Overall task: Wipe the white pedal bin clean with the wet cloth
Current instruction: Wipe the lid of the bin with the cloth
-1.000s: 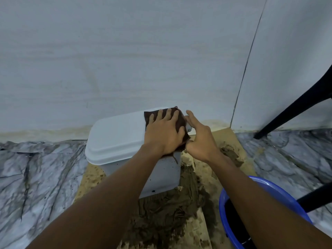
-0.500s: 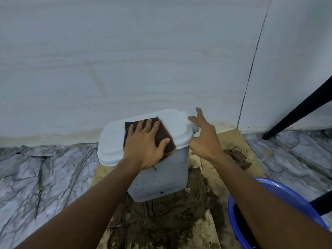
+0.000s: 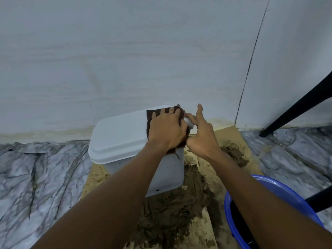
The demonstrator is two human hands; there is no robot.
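Observation:
The white pedal bin [image 3: 118, 139] stands against the wall on a sheet of cardboard, its lid closed. A dark brown wet cloth [image 3: 150, 115] lies on the right end of the lid. My left hand [image 3: 167, 130] presses flat on the cloth, fingers spread toward the wall. My right hand [image 3: 201, 133] rests against the bin's right side at the lid's corner, fingers extended and thumb touching the bin. Dark specks dot the front of the bin's body [image 3: 168, 175].
Brown mud [image 3: 172, 209] is smeared over the cardboard [image 3: 224, 137] in front of and right of the bin. A blue bucket [image 3: 280, 191] sits at the lower right under my right forearm. Black chair legs [image 3: 296, 108] cross the right edge. Marble floor lies on both sides.
My left hand has slid the cloth from the middle of the lid back to its right end. My right hand stays at the bin's right side.

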